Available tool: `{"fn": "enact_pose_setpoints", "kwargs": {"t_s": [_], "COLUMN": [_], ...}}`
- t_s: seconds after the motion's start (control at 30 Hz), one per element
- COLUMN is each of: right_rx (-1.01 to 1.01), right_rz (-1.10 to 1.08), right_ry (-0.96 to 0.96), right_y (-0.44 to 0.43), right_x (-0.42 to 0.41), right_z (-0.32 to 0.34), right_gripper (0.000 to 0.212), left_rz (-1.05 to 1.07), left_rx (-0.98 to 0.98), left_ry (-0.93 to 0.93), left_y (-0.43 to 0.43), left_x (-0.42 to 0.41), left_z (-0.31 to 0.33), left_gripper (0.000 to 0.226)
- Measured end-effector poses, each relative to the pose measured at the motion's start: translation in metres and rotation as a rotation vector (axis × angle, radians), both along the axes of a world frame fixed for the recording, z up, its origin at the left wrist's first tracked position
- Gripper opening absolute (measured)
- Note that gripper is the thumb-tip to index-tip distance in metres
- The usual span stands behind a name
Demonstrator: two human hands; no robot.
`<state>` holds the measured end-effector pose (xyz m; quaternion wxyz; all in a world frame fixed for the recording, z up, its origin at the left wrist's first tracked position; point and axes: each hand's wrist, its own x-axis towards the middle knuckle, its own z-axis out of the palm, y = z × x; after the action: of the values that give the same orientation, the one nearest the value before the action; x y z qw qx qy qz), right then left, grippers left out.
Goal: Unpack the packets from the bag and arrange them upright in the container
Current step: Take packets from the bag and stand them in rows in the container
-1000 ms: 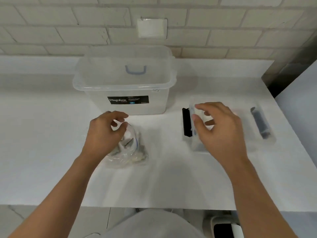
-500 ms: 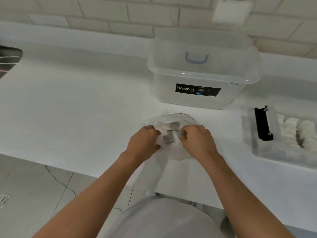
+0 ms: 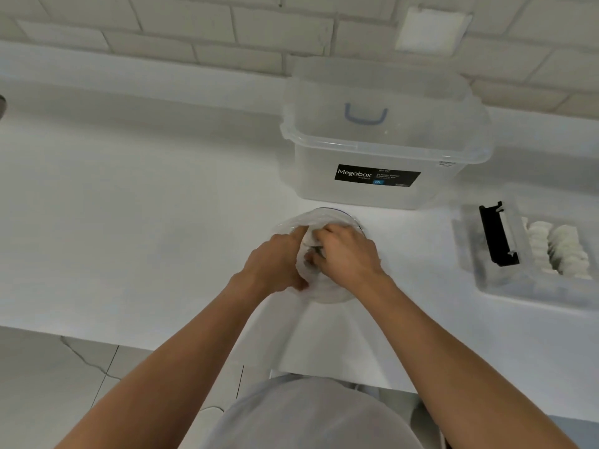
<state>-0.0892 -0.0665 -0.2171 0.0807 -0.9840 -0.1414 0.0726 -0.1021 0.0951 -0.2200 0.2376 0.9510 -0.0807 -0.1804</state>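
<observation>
A clear plastic bag [image 3: 324, 222] lies on the white counter [image 3: 146, 222] just in front of the big clear Megabox bin [image 3: 382, 147]. My left hand [image 3: 275, 264] grips the bag's left edge. My right hand [image 3: 346, 254] reaches into the bag's mouth, fingers curled over whitish packets that are mostly hidden. To the right stands a low clear container [image 3: 531, 290] with a black clip [image 3: 497, 234] at its left end and several white packets [image 3: 557, 251] standing upright in rows inside.
A white brick wall runs along the back of the counter. The counter's front edge [image 3: 97, 335] drops to a tiled floor at the lower left. A dark object shows at the far left edge.
My right hand left the low container and joined the left at the bag; it now reaches into the bag's mouth. The view swung left, so the container sits at the right.
</observation>
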Motion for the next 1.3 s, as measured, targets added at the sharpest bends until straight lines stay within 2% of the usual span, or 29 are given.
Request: {"fn": "enact_pose_setpoints", "kwargs": {"t_s": [0.1,0.17,0.27,0.4,0.5,0.63,0.73,0.9,1.0,1.1,1.17,1.23,1.3], "right_rx": [-0.021,0.048,0.217,0.523,0.627,0.673,0.643,0.651,0.741,0.968,1.146,1.273,1.342], "right_rz": [-0.001,-0.017,-0.056,-0.232,-0.319,-0.371,-0.349,-0.316,-0.320,-0.333,-0.282,-0.213,-0.173], "right_ry": [-0.058,-0.088,-0.107,-0.108,-0.032,0.018,0.016,-0.046,-0.051,0.068,0.214,0.327,0.359], "right_y": [-0.002,-0.009,-0.025,-0.040,-0.049,-0.057,-0.057,-0.055,-0.058,-0.064,-0.064,-0.063,-0.058], "right_x": [-0.001,-0.004,-0.007,-0.011,-0.012,-0.015,-0.020,-0.025,-0.029,-0.034,-0.035,-0.036,-0.035], "right_z": [-0.003,0.000,0.011,0.023,0.019,0.013,0.012,0.018,0.025,0.036,0.045,0.054,0.062], "right_gripper": [0.025,0.024,0.020,0.017,0.018,0.030,0.040,0.017,0.011,0.009,0.009,0.011,0.012], "left_rz": [0.080,0.089,-0.008,-0.189,-0.208,-0.132,-0.138,-0.085,0.073,0.428,0.571,0.607,0.595], "left_rx": [-0.085,-0.004,0.123,0.113,0.163,0.152,0.163,0.114,-0.205,-0.791,-1.145,-1.358,-1.474], "left_ry": [-0.098,-0.186,-0.307,-0.316,-0.278,-0.249,-0.245,-0.285,-0.302,-0.134,0.013,0.119,0.194], "left_y": [0.003,0.003,-0.002,-0.016,-0.024,-0.019,-0.018,-0.017,-0.004,0.002,-0.002,-0.011,-0.021], "left_x": [-0.004,-0.007,-0.011,-0.009,0.000,0.007,0.009,0.006,0.000,-0.014,-0.022,-0.028,-0.031], "left_z": [0.001,0.004,0.006,0.008,0.004,-0.002,-0.006,-0.004,0.008,0.029,0.039,0.045,0.045], "left_gripper": [0.061,0.047,0.034,0.035,0.024,0.012,0.013,0.017,0.012,0.007,0.010,0.011,0.014]}}
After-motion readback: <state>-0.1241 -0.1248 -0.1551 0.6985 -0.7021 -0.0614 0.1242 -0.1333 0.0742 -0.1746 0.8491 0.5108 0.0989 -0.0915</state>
